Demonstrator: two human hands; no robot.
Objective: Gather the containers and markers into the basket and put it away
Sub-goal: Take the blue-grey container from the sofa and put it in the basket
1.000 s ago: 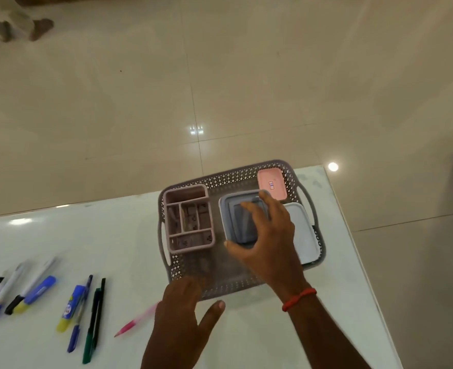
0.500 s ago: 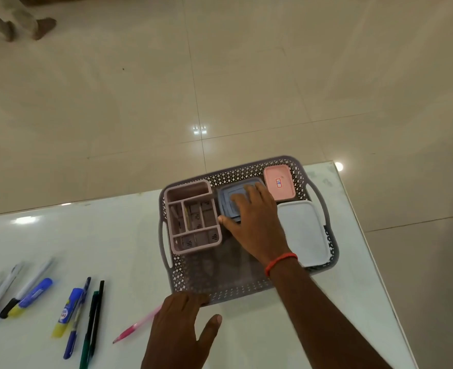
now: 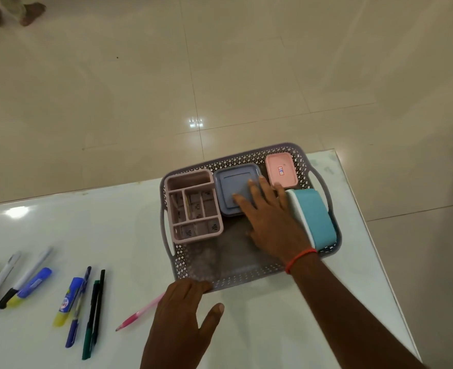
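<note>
A grey perforated basket (image 3: 236, 275) stands on the white table. Inside it are a pink divided organiser (image 3: 193, 206) at the left, a grey-blue square lidded container (image 3: 234, 182) in the middle, a small pink lidded container (image 3: 281, 169) at the back right, and a teal container with a white lid (image 3: 316, 217) tipped on its side at the right. My right hand (image 3: 270, 222) lies with straight fingers on the grey-blue lid, its edge against the teal container. My left hand (image 3: 182, 315) rests flat at the basket's front rim. Several markers and pens (image 3: 70, 299) lie on the table to the left, and a pink pen (image 3: 137, 312) lies beside my left hand.
The table's right edge (image 3: 374, 251) runs close to the basket, with tiled floor beyond. The table's far edge is just behind the basket. A person's feet (image 3: 20, 12) show at the top left of the floor.
My right hand slid the grey-blue container toward the basket's back, beside the organiser. The white-lidded container has tipped up onto its side, showing its teal wall. My left hand stayed at the front rim.
</note>
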